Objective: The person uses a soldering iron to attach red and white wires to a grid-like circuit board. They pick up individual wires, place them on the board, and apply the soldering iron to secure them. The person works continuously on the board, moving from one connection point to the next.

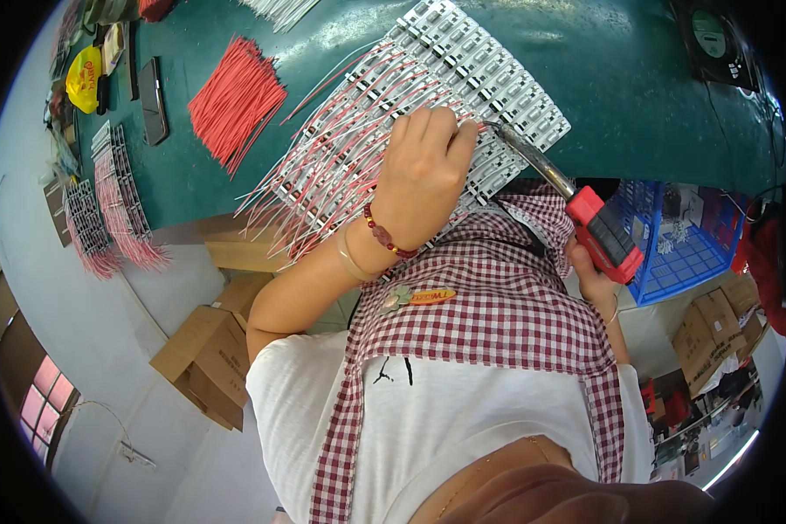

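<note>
A tilted panel of small pale metal parts in rows (515, 96) lies at the table's near edge, with many red and white wires (323, 166) trailing off its left side. My left hand (428, 166) is over the panel, its fingers closed in a pinch; a bit of red wire shows at the fingertips, though the grip itself is partly hidden. In my right hand (592, 278) is a soldering iron (598, 231) with a red and black handle. Its metal shaft slants up-left, and its tip is close to my left fingertips, over the panel.
On the green table (620, 52) are a bundle of red wires (236, 100), a phone (153, 100), a yellow package (84, 79) and wired strips (122, 188). A black device (716, 44) stands far right. Below are a blue crate (681, 262) and cardboard boxes (205, 358).
</note>
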The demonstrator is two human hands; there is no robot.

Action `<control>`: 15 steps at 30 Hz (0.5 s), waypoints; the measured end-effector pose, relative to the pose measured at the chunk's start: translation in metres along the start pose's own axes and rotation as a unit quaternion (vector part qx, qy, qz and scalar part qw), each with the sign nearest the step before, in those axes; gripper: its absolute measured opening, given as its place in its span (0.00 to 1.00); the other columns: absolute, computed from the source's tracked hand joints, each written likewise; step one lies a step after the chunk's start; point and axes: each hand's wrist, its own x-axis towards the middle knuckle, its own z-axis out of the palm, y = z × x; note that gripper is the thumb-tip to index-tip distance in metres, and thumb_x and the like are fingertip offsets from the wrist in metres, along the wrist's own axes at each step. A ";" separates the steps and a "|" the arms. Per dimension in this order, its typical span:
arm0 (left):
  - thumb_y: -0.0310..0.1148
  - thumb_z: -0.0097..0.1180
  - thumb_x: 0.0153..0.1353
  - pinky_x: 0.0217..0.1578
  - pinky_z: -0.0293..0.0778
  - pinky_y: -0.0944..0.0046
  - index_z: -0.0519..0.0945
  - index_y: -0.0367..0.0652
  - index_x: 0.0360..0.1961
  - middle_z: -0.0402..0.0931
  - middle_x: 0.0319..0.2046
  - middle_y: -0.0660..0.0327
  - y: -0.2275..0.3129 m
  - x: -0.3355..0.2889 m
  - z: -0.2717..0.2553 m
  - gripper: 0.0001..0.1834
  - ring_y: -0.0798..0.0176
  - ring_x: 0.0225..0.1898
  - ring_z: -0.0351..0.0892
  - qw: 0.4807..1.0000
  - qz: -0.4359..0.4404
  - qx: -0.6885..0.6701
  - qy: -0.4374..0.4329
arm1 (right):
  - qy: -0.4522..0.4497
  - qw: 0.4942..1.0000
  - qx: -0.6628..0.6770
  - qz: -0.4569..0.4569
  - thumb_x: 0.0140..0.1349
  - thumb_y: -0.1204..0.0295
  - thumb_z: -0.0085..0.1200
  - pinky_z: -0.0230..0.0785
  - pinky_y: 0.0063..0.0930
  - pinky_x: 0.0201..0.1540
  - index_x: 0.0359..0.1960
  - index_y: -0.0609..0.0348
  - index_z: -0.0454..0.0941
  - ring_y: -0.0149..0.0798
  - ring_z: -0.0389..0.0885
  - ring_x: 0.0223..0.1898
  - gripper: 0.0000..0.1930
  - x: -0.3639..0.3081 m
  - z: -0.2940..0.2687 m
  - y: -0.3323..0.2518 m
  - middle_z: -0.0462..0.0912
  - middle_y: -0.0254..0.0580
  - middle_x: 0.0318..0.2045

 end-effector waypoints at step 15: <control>0.21 0.56 0.47 0.32 0.63 0.61 0.81 0.38 0.36 0.64 0.25 0.60 0.001 -0.002 0.001 0.12 0.59 0.29 0.67 1.000 -0.011 -0.004 -0.006 | 0.007 1.000 -0.021 0.008 0.49 0.74 0.61 0.71 0.28 0.32 0.36 0.62 0.81 0.40 0.80 0.28 0.11 -0.004 0.000 0.004 0.81 0.44 0.31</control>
